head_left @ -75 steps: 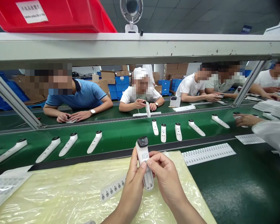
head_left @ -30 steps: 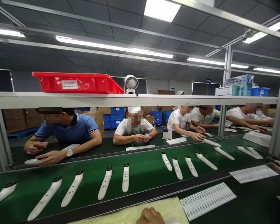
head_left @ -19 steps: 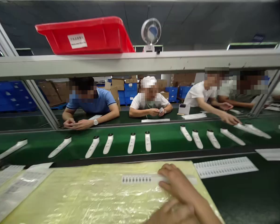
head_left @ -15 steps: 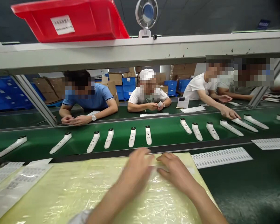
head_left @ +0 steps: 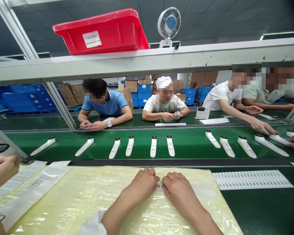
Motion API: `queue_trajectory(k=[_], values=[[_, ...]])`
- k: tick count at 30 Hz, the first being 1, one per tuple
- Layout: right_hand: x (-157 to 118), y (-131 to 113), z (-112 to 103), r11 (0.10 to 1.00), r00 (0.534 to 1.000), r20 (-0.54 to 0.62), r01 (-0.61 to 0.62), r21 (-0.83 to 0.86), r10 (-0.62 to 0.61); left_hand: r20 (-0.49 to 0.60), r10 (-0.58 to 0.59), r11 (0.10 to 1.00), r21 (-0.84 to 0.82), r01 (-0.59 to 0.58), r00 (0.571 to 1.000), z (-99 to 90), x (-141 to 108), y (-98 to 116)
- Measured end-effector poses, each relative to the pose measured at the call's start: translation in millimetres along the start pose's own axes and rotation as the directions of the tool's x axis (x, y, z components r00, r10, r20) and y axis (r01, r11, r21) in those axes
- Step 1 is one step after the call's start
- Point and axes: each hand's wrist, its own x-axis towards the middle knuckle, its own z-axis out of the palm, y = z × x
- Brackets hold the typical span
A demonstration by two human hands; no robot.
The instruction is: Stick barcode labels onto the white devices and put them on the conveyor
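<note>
fingers [head_left: 149, 173] curled closed, my left hand [head_left: 139, 186] and right hand [head_left: 177, 189] pinch a small white label strip [head_left: 159, 185] against the crinkled pale-yellow plastic sheet [head_left: 88, 202], seemingly to steady it there.

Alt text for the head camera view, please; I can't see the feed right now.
The left hand and right hand rest on a plastic-covered yellow mat, fingertips meeting at a small label strip. Beyond lie white handheld devices on a green conveyor belt, with co-workers across it.
</note>
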Motion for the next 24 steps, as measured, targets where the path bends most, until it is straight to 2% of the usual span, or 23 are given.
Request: queue_trajectory(k=[3,5,6,8,9,11,13,15,17,20,22,24], values=[[-5,5,-3,0.996,1.000,0.014,0.006,0.092,-0.007,-0.019,-0.004,1.000,-0.029,0.004,1.000,3.0,-5,-3],[-8,14,-7,0.947,1.000,-0.003,-0.010,0.322,0.011,-0.010,0.009,0.997,-0.077,-0.010,1.000,-3.3,-4,-13],[-8,18,-10,0.883,0.999,-0.027,-0.026,0.468,0.043,-0.015,0.003,0.994,-0.106,-0.004,1.000,-9.5,1,-22],[-9,26,-15,0.692,0.983,-0.079,-0.060,0.719,0.166,-0.083,-0.089,0.986,-0.150,0.076,0.993,-25.1,18,-46],[-8,28,-17,0.591,0.965,-0.092,-0.075,0.803,0.247,-0.151,-0.184,0.973,-0.164,0.159,0.971,-32.8,30,-60],[-7,30,-19,0.429,0.920,-0.089,-0.091,0.899,0.381,-0.278,-0.406,0.911,-0.192,0.364,0.870,-43.1,60,-86],[-4,29,-19,0.320,0.880,-0.079,-0.086,0.943,0.469,-0.310,-0.572,0.820,-0.246,0.517,0.760,-43.7,89,-105],[-3,30,-19,0.241,0.847,-0.071,-0.069,0.968,0.527,-0.293,-0.666,0.745,-0.312,0.589,0.686,-36.8,109,-114],[-2,34,-20,0.171,0.823,-0.049,-0.059,0.984,0.565,-0.277,-0.703,0.705,-0.390,0.592,0.655,-29.2,118,-116],[-4,42,-27,0.076,0.818,0.012,-0.069,0.995,0.575,-0.273,-0.713,0.670,-0.537,0.513,0.645,-28.5,114,-112],[-5,44,-32,-0.024,0.810,0.056,-0.052,0.998,0.583,-0.262,-0.706,0.631,-0.656,0.415,0.658,-34.5,101,-102],[-5,40,-37,-0.157,0.806,0.110,-0.021,0.987,0.582,-0.242,-0.670,0.568,-0.776,0.275,0.702,-39.2,82,-84]])
